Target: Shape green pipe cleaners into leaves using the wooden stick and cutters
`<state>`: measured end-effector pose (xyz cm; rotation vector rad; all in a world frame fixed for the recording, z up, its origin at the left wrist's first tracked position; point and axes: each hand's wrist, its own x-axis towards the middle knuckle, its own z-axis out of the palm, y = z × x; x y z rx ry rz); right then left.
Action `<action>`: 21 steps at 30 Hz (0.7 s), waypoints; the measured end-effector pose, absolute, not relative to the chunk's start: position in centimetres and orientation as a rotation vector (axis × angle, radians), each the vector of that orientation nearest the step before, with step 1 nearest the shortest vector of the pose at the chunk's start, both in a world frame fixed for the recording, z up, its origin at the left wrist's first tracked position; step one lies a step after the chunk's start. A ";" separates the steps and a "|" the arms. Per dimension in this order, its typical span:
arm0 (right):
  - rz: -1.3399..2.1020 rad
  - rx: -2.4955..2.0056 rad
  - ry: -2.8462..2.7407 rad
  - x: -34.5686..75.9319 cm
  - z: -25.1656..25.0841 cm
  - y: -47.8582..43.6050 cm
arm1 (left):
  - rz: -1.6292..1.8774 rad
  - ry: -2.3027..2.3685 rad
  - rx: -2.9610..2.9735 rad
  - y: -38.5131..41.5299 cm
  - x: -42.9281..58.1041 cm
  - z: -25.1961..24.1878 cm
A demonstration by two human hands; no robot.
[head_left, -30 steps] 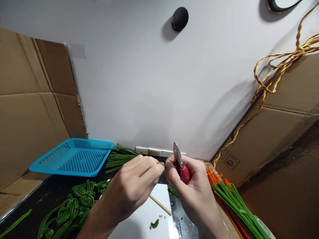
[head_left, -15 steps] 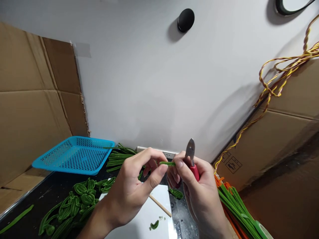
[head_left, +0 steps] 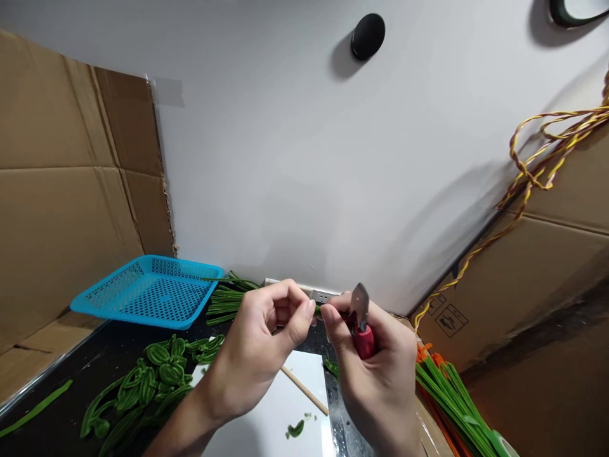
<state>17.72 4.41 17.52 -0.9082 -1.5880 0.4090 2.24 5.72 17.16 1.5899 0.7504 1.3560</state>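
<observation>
My left hand [head_left: 266,349] pinches one end of a short green pipe cleaner [head_left: 318,310] between thumb and forefinger. At its other end, the thumb and forefinger of my right hand [head_left: 375,362] grip the same piece. Tucked in my right palm is a pair of red-handled pliers [head_left: 360,304], jaws pointing up. Below my hands lies a white board [head_left: 266,406] with a thin wooden stick [head_left: 304,390] and a small curled green scrap [head_left: 295,429] on it. Coiled green pipe-cleaner leaf shapes [head_left: 166,374] are heaped to the left.
A blue perforated basket [head_left: 143,298] stands at the back left, beside a bundle of green stems [head_left: 223,301]. Green and orange pipe cleaners [head_left: 451,393] lie at the right. Cardboard panels [head_left: 61,146] flank the dark worktop, and twisted yellow-brown wire [head_left: 523,184] hangs at the right.
My left fingers have closed onto the pipe cleaner's free end, and my hands are closer together. The pliers have tilted and sunk slightly in my right hand. The view has shifted slightly left.
</observation>
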 end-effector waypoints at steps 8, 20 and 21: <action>0.336 -1.025 -1.548 17.3 16.9 5.2 | 1.505 0.916 1.704 6.0 2.8 16.7; 0.758 -0.860 -1.462 17.9 16.7 5.3 | 1.437 0.774 1.531 6.5 1.9 17.1; 0.718 -0.877 -1.477 17.8 16.7 5.4 | 1.431 0.771 1.535 6.4 1.9 17.1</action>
